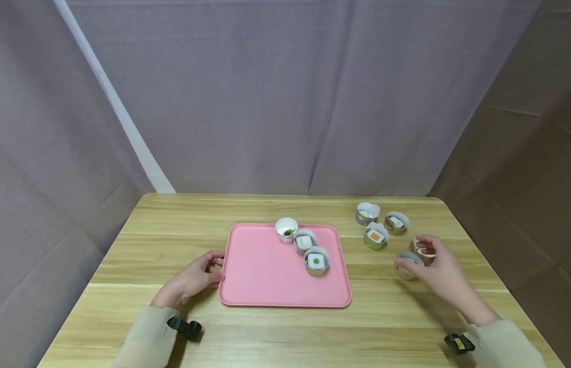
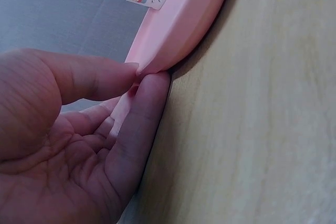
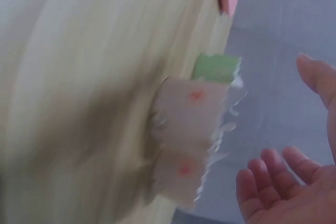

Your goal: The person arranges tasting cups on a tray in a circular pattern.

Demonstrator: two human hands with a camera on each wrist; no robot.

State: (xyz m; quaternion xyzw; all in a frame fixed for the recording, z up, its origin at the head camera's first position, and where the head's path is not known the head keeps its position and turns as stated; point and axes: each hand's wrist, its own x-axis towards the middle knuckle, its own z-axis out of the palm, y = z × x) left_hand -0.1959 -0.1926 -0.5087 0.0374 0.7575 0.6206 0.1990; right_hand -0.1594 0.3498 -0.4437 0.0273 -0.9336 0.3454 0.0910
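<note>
My left hand (image 1: 193,278) pinches the left rim of a pink tray (image 1: 262,276), thumb on top and index finger beneath in the left wrist view. Three paper baking cups stand on the tray's right half: a white cup (image 1: 284,237), a grey cup (image 1: 297,248) and a brown cup (image 1: 316,272), with small fillings inside. Over on the right, my right hand (image 1: 441,273) hovers with fingers spread above two brownish paper cups, a nearer cup (image 1: 406,275) and one (image 1: 415,245) partly hidden behind the fingers. The right wrist view shows a gap between the fingers and these cups (image 3: 189,111).
Beyond the right hand stand a grey cup (image 1: 361,220), a golden-brown cup (image 1: 397,231) and a green cup (image 1: 373,244) with a white-and-orange piece inside. The wooden table (image 1: 276,337) ends at grey curtains (image 1: 248,102) behind and at the sides.
</note>
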